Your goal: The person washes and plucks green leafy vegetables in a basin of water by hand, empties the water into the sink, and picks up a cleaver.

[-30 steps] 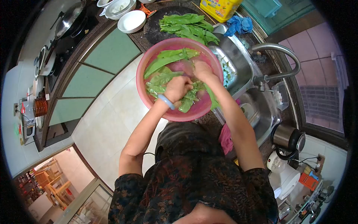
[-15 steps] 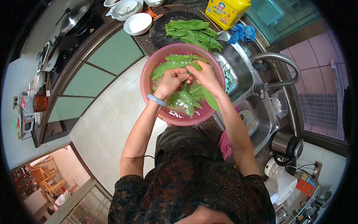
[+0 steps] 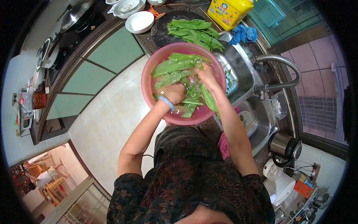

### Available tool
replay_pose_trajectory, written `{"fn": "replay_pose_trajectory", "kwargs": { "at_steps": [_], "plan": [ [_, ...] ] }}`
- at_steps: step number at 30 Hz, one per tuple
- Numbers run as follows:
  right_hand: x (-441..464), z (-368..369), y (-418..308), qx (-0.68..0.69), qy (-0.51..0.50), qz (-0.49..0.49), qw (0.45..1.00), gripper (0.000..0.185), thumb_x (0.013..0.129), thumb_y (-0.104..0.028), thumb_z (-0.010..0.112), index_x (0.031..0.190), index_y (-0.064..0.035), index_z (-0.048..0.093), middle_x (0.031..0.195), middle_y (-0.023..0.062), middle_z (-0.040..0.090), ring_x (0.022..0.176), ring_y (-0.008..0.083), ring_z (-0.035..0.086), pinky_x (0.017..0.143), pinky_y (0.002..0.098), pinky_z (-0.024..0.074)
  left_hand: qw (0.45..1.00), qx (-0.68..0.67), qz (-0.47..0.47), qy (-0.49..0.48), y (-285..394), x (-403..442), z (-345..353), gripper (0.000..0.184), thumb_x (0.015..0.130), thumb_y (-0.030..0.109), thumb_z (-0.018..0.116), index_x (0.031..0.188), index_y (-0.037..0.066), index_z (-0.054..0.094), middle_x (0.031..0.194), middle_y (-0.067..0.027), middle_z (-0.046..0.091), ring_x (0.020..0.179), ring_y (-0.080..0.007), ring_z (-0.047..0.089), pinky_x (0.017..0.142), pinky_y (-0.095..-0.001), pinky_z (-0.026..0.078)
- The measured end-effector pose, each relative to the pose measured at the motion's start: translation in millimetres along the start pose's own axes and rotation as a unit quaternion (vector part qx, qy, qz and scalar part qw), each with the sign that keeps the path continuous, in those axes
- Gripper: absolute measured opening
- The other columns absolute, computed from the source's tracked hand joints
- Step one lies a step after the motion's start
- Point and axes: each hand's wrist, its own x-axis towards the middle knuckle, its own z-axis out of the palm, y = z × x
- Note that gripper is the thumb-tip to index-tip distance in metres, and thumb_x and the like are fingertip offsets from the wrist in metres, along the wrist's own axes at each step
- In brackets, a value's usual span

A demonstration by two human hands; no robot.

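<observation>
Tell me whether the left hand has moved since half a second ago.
Yes: judged against the faucet, the left hand has shifted toward the bottom of the picture.

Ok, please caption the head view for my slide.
Left hand and right hand among green leaves in a pink basin of water.

One head-worn view, wide and fisheye-curved, black corners; looks steeply down and forward over wearer's chest (image 3: 190,183), fairly near pink basin (image 3: 179,120), tabletop (image 3: 147,42) beyond, sink (image 3: 241,65) at frame right
</observation>
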Motion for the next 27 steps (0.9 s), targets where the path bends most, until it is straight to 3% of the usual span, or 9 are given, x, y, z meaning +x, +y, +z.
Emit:
{"fn": "replay_pose_trajectory", "kwargs": {
  "at_steps": [3, 4, 9, 10, 13, 21, 23, 25, 27],
  "plan": [
    [7.1, 5.2, 12.9, -0.232, 0.018, -0.095, 0.968, 0.039, 0.087, -0.023, 0.063, 0.12, -0.0011, 0.058, 0.11, 0.0228, 0.065, 0.096, 0.0358, 0.064, 0.08, 0.0398, 0.0496, 0.998, 0.059, -0.027, 0.012, 7.4, -5.2, -13.4, 0.027, 0.081, 0.024, 0.067, 0.096, 0.001, 0.07, 0.096, -0.0202, 0.069, 0.086, -0.0356, 0.066, 0.079, -0.044, 0.05],
    [1.3, 3.3, 11.7, -0.199, 0.023, -0.162, 0.966, 0.043, 0.087, -0.026, 0.062, 0.121, -0.0001, 0.056, 0.116, 0.0272, 0.061, 0.11, 0.0395, 0.059, 0.092, 0.0414, 0.0453, 0.998, -0.041, 0.008, 0.041, 6.4, -7.3, -22.6, 0.027, 0.081, 0.022, 0.067, 0.097, 0.001, 0.069, 0.095, -0.0218, 0.068, 0.088, -0.0361, 0.066, 0.08, -0.0437, 0.05],
    [-39.9, -2.8, -38.5, -0.129, -0.053, -0.184, 0.973, 0.039, 0.089, -0.026, 0.062, 0.117, -0.0002, 0.057, 0.105, 0.0243, 0.064, 0.095, 0.0347, 0.063, 0.081, 0.0394, 0.0476, 0.914, -0.3, 0.064, 0.264, -0.8, 0.5, -42.1, 0.02, 0.086, 0.003, 0.063, 0.105, -0.004, 0.063, 0.09, -0.0142, 0.068, 0.087, -0.0205, 0.065, 0.08, -0.0328, 0.051],
    [-48.1, -4.1, -46.9, -0.128, -0.077, -0.209, 0.967, 0.036, 0.09, -0.026, 0.061, 0.115, -0.0004, 0.057, 0.101, 0.0233, 0.065, 0.089, 0.0332, 0.063, 0.078, 0.0386, 0.0478, 0.891, -0.345, 0.086, 0.284, -1.6, 4.8, -42.9, 0.02, 0.088, -0.003, 0.06, 0.108, -0.004, 0.061, 0.092, -0.0078, 0.066, 0.087, -0.0127, 0.061, 0.078, -0.0269, 0.05],
    [-69.0, -7.8, -67.2, -0.131, -0.113, -0.206, 0.963, 0.031, 0.09, -0.024, 0.06, 0.111, -0.0011, 0.058, 0.094, 0.0211, 0.064, 0.082, 0.0305, 0.061, 0.072, 0.0376, 0.0469, 0.848, -0.47, 0.088, 0.23, -0.2, 4.1, -49.5, 0.019, 0.088, -0.001, 0.061, 0.107, -0.003, 0.061, 0.091, -0.005, 0.064, 0.084, -0.0112, 0.06, 0.076, -0.0243, 0.049],
    [-68.2, -17.1, -67.8, -0.203, -0.136, -0.244, 0.938, 0.029, 0.087, -0.02, 0.062, 0.105, 0.0012, 0.054, 0.097, 0.0241, 0.063, 0.089, 0.0388, 0.061, 0.077, 0.0439, 0.0463, 0.892, -0.391, 0.09, 0.209, -0.4, -8.4, -59.2, 0.019, 0.087, 0.0, 0.062, 0.106, -0.001, 0.061, 0.082, -0.003, 0.061, 0.077, -0.0105, 0.057, 0.07, -0.0249, 0.048],
    [-69.7, -18.4, -69.0, -0.182, -0.132, -0.252, 0.941, 0.032, 0.086, -0.02, 0.063, 0.106, 0.0019, 0.054, 0.098, 0.0242, 0.063, 0.092, 0.0403, 0.06, 0.08, 0.0447, 0.0465, 0.898, -0.395, 0.097, 0.171, -0.1, -11.4, -60.1, 0.024, 0.09, 0.0, 0.061, 0.114, 0.0, 0.057, 0.089, -0.0007, 0.059, 0.075, -0.007, 0.055, 0.058, -0.0218, 0.047],
    [-74.3, -21.1, -73.4, -0.171, -0.137, -0.256, 0.941, 0.031, 0.086, -0.019, 0.063, 0.107, 0.0019, 0.055, 0.098, 0.023, 0.064, 0.091, 0.0368, 0.062, 0.081, 0.042, 0.0472, 0.886, -0.405, 0.145, 0.17, 2.5, -14.9, -59.2, 0.028, 0.088, 0.0, 0.062, 0.115, 0.0, 0.056, 0.089, -0.0006, 0.059, 0.073, -0.0071, 0.057, 0.056, -0.0232, 0.049],
    [-74.5, -22.2, -75.8, -0.168, -0.143, -0.259, 0.94, 0.029, 0.087, -0.019, 0.064, 0.106, 0.0017, 0.058, 0.089, 0.0139, 0.064, 0.084, 0.0179, 0.059, 0.075, 0.0342, 0.0469, 0.919, -0.294, 0.152, 0.216, 7.9, -21.7, -61.9, 0.029, 0.085, 0.0, 0.065, 0.112, 0.0, 0.057, 0.087, -0.0046, 0.061, 0.076, -0.0119, 0.06, 0.061, -0.0277, 0.052]
  ]
}}
